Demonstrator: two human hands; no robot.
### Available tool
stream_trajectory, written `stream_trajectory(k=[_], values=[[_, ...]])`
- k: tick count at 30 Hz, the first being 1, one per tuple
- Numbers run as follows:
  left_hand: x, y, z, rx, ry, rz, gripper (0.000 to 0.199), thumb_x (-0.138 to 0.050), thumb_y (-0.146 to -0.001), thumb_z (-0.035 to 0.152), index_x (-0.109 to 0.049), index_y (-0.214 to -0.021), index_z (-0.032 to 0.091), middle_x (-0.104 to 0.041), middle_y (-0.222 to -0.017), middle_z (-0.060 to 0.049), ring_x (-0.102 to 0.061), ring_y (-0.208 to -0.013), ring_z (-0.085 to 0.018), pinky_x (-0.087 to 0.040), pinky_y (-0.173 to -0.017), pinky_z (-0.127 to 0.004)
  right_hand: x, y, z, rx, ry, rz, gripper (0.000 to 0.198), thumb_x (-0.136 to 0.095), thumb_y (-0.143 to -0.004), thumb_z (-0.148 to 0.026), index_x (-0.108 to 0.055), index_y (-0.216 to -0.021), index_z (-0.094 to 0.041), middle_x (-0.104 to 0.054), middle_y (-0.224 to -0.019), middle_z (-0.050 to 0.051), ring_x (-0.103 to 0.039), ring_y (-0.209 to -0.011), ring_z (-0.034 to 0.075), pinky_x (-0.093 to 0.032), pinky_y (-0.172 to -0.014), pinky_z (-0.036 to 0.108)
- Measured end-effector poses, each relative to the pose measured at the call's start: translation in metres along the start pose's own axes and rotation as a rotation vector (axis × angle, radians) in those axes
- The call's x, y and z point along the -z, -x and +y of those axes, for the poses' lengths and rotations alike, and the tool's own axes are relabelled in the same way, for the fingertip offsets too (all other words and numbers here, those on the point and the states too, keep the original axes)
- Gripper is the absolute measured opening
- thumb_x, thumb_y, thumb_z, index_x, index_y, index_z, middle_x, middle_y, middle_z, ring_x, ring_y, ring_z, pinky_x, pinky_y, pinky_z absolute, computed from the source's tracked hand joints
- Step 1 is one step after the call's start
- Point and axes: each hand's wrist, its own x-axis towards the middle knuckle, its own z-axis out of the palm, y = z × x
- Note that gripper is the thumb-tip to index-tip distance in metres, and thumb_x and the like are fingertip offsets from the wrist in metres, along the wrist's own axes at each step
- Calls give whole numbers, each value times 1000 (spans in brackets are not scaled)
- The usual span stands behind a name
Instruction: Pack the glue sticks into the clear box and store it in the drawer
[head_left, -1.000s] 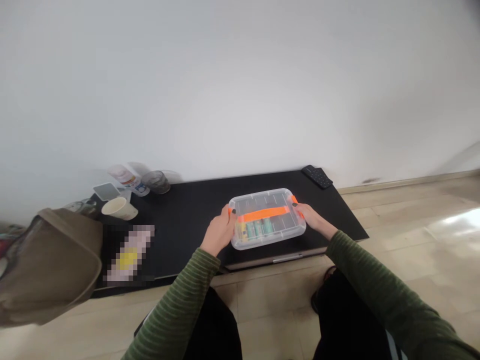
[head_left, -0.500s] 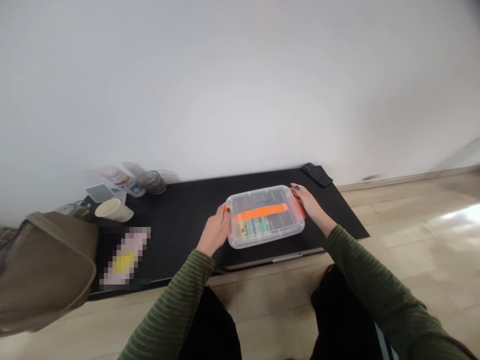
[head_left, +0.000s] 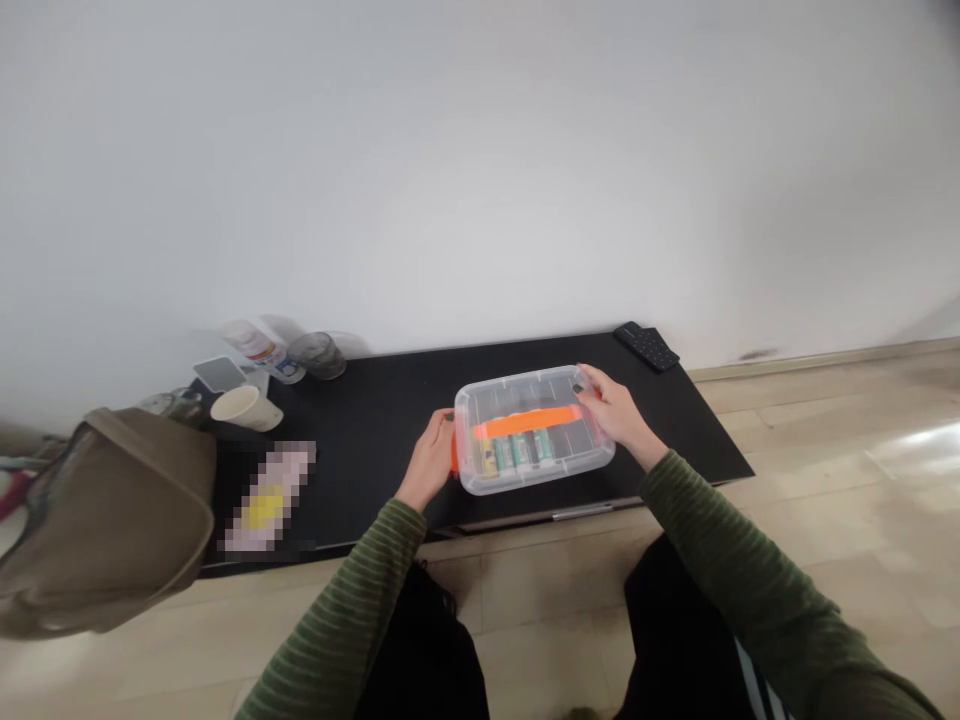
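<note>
A clear plastic storage box (head_left: 536, 465) with an orange lid handle (head_left: 529, 421) sits over the black tabletop, its lid on. Through its walls I see several green-and-white cylinders (head_left: 523, 452) that look like batteries, and a yellow item (head_left: 489, 458) to their left. My left hand (head_left: 430, 462) grips the box's left end, by the orange latch (head_left: 454, 455). At the right end my right hand (head_left: 615, 412) holds the far corner, thumb over the lid and the other fingers partly hidden behind the rim. Whether the box rests on the table I cannot tell.
On the black table (head_left: 382, 420) stand a paper cup (head_left: 246, 408), a spray can (head_left: 264, 352) and a dark glass (head_left: 318, 355). A blurred-out pink item (head_left: 289, 480) lies near a brown bag (head_left: 142, 520). A black keyboard (head_left: 647, 346) is at the back right, against the wall.
My right hand has shifted from the right latch onto the lid's corner, with the thumb now on top. My left hand stays at the left end. The view has moved slightly.
</note>
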Motion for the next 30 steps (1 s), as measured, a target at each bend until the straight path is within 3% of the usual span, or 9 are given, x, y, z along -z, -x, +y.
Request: stream_trajectory(k=[4,9,12,15,17,22,26,30], values=[[1,1,0,0,34,29,34,-44,-92,43,-59,-110,18,-51,-60,4,-45,-42,-10,-36,-39,-21,-3,5,-7,105,-62,46,44,-60,-86,-31,-60,-130,-24,-65,-131,6,-60,-121,25,-42,-110,46],[6,-1,2,32,59,63,32,-45,-90,41,-61,-105,18,-52,-60,4,-45,-41,-10,-34,-39,-21,6,4,-15,202,-437,207,48,-62,-89,-39,-50,-133,-27,-58,-139,10,-65,-115,25,-53,-99,47],[16,-4,-1,28,20,129,32,-47,-87,41,-63,-103,18,-56,-64,3,-47,-46,-11,-36,-43,-22,28,-1,-9,282,-509,427,55,-64,-88,-39,-41,-138,-32,-52,-141,10,-68,-108,24,-57,-92,47],[27,-6,-5,12,-11,198,32,-50,-84,41,-64,-99,17,-60,-70,1,-50,-54,-12,-40,-49,-23,54,-10,6,372,-412,689,58,-61,-89,-36,-35,-142,-33,-46,-142,10,-67,-108,23,-56,-93,49],[33,-6,-8,9,-28,228,32,-50,-83,41,-64,-98,16,-62,-72,0,-52,-58,-14,-40,-52,-24,66,-15,17,412,-323,746,60,-60,-89,-34,-34,-143,-32,-46,-139,11,-67,-108,23,-55,-93,49],[46,-5,-12,16,-52,279,32,-50,-81,40,-65,-96,16,-63,-75,-2,-54,-63,-16,-41,-55,-26,60,-14,34,421,-33,546,46,-55,-92,-30,-45,-136,-25,-59,-126,12,-66,-106,23,-53,-93,44],[57,-6,-15,14,-55,316,33,-50,-81,41,-65,-96,16,-65,-79,-3,-54,-66,-16,-41,-57,-26,46,-11,35,522,330,328,28,-49,-91,-18,-60,-116,-21,-66,-117,11,-61,-113,23,-46,-100,42],[64,-8,-21,9,-72,333,35,-49,-81,42,-65,-97,16,-65,-81,-3,-54,-67,-17,-41,-58,-26,40,-11,42,533,628,87,31,-44,-87,-7,-67,-101,-21,-70,-113,10,-56,-121,25,-39,-104,43]])
